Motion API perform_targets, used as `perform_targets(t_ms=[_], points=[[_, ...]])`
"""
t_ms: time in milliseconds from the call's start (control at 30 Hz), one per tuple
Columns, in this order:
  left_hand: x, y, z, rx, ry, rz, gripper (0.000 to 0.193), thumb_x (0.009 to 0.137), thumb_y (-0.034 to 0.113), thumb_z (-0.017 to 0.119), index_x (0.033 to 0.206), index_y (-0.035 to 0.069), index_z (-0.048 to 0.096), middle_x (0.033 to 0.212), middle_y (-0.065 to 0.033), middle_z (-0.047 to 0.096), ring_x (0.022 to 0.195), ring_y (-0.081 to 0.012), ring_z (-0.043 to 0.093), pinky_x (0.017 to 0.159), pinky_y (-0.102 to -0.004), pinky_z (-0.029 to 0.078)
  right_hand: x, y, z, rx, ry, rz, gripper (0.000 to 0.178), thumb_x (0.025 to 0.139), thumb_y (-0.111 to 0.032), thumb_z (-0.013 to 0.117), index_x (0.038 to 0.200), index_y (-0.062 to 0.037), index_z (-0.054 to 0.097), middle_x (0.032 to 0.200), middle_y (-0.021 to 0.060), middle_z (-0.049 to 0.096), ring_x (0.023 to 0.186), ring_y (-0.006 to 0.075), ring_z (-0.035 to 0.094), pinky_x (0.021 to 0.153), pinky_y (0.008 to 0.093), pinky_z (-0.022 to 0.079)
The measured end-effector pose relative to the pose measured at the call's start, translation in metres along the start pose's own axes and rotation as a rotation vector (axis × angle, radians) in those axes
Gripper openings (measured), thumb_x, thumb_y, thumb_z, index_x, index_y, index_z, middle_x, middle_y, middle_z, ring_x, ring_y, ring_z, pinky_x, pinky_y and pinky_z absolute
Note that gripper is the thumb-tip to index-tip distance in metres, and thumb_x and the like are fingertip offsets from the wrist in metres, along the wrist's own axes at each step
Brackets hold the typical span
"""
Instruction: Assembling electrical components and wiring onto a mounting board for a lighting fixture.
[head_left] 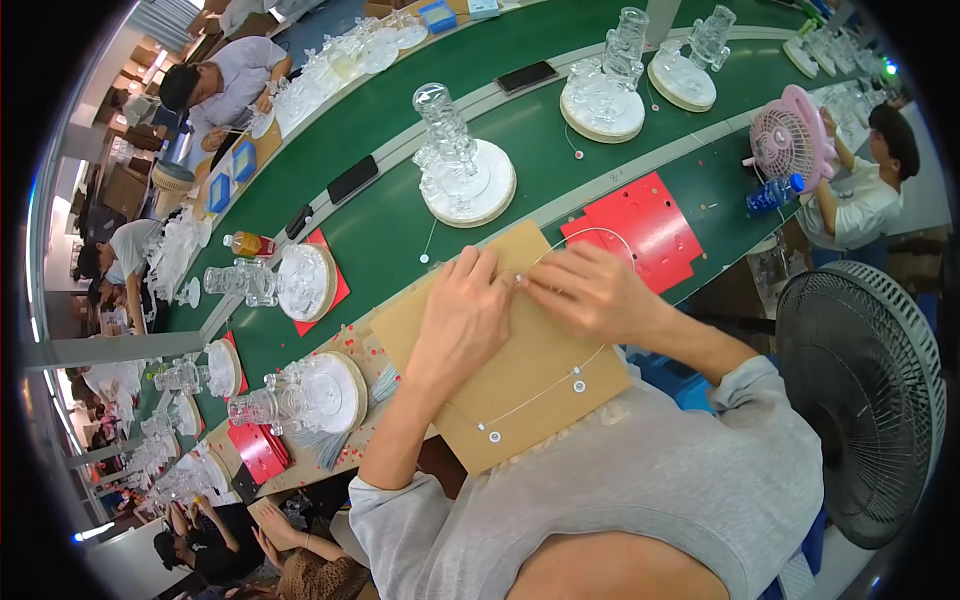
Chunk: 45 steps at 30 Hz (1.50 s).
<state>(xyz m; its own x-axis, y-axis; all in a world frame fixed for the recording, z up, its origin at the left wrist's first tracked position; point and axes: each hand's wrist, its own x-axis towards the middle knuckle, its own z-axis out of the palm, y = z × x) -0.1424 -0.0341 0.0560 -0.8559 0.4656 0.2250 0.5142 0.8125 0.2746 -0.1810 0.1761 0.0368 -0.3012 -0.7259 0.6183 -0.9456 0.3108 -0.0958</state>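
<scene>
Beyond the right grip (590,292), white wire (602,229) arcs.

Left hand (465,310) and right hand (598,292) had their fingers pinched together at a thin white cord (622,240), tan board (530,365) underneath, pink fan (783,142) around 2 o'clock.

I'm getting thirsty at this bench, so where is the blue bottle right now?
In the head view, the blue bottle is at the upper right on the green tabletop, just below the pink fan and right of the red sheets.
</scene>
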Motion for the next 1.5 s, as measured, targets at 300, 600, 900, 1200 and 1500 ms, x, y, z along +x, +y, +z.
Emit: perform_targets(t_ms=[300, 600, 900, 1200, 1500], points=[[-0.029, -0.021, -0.02, -0.063, 0.048, -0.018, 0.007, 0.078, 0.003, 0.07, 0.082, 0.0, 0.064, 0.107, -0.0122, 0.061, 0.107, -0.0307, 0.058, 0.093, -0.0427, 0.046, -0.008, -0.02, -0.001, 0.095, 0.019, 0.261, 0.02, 0.074, -0.008, 0.081, 0.091, -0.0001, 0.075, 0.094, 0.0071, 0.072, 0.081, 0.0228, 0.069, 0.067, 0.0336, 0.056], [-0.095, -0.024, -0.005, -0.393, 0.364, -0.26, 0.017, 0.079, -0.005, 0.063, 0.068, -0.006, 0.05, 0.125, -0.024, 0.063, 0.127, -0.0466, 0.056, 0.106, -0.0539, 0.045, 0.033, -0.015, 0.009, 0.27, -0.015, 0.279, 0.023, 0.074, -0.01, 0.08, 0.097, -0.0066, 0.076, 0.094, 0.0033, 0.071, 0.082, 0.0222, 0.068, 0.07, 0.0348, 0.057], [-0.095, -0.006, 0.015, -1.088, 0.805, -0.665, 0.062, 0.087, 0.002, 0.055, 0.148, 0.0, 0.04, 0.15, -0.0223, 0.046, 0.143, -0.0337, 0.041, 0.119, -0.0446, 0.029, 0.054, -0.028, 0.055, 0.631, -0.061, 0.13, 0.037, 0.077, 0.001, 0.072, 0.112, -0.0113, 0.078, 0.096, 0.0048, 0.07, 0.077, 0.0209, 0.067, 0.067, 0.0329, 0.056], [-0.091, 0.0, 0.011, -1.371, 0.706, -0.686, 0.081, 0.086, -0.004, 0.061, 0.157, 0.009, 0.025, 0.131, -0.0171, 0.059, 0.115, -0.0223, 0.062, 0.094, -0.0342, 0.052, 0.068, -0.03, 0.034, 0.808, -0.159, 0.142, 0.041, 0.077, 0.004, 0.074, 0.114, -0.0138, 0.078, 0.087, 0.0048, 0.069, 0.073, 0.0177, 0.066, 0.06, 0.0301, 0.053], [-0.095, -0.004, 0.018, -1.345, 0.758, -0.893, 0.063, 0.091, -0.004, 0.06, 0.148, 0.006, 0.036, 0.127, -0.0147, 0.061, 0.112, -0.0205, 0.063, 0.096, -0.0329, 0.051, 0.062, -0.028, 0.038, 0.974, -0.213, -0.045, 0.039, 0.075, 0.004, 0.074, 0.108, -0.0145, 0.08, 0.086, 0.0025, 0.069, 0.067, 0.0178, 0.064, 0.057, 0.0305, 0.053]])
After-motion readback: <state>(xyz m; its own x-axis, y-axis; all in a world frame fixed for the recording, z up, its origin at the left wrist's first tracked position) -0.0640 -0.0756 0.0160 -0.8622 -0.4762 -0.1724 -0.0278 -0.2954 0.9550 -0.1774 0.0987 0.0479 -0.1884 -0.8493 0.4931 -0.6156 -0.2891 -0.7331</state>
